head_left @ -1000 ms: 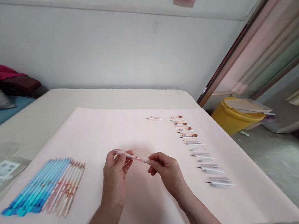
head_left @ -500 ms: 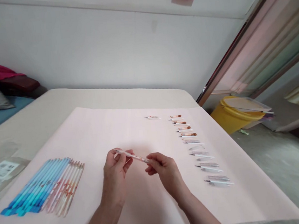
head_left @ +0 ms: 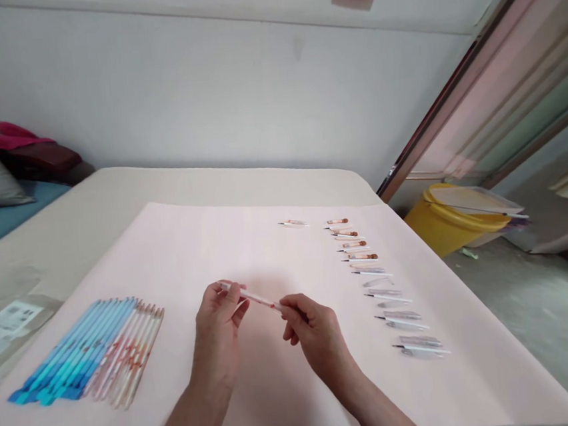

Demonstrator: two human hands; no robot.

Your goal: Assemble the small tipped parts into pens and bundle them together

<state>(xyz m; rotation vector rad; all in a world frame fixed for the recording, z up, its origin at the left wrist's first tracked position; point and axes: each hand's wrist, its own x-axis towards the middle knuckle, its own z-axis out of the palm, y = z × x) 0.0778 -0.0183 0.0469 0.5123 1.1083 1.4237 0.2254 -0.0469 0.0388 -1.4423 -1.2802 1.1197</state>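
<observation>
Above the middle of the pink sheet, a slim white pen with reddish markings (head_left: 259,298) spans my two hands at a slant. My left hand (head_left: 218,316) pinches its upper left end between thumb and fingers. At the other end, the fingertips of my right hand (head_left: 314,320) are closed on the pen and cover its tip. To the left lie blue pens (head_left: 88,345) in a slanted row, with white and reddish-patterned pens (head_left: 131,351) alongside. Dark-tipped white refills with clear wrappers or barrels (head_left: 417,346) form a column on the right.
Several brown-topped pieces (head_left: 362,257) lie at the column's far end, with one dark-tipped piece (head_left: 294,223) apart from them. A clear plastic bag with a label (head_left: 13,318) rests at the left. A yellow bin (head_left: 433,225) stands on the floor beyond the table's right edge.
My right hand has turned slightly at its end of the pen, and the pen's markings look different. My left hand keeps its hold. The view has shifted slightly.
</observation>
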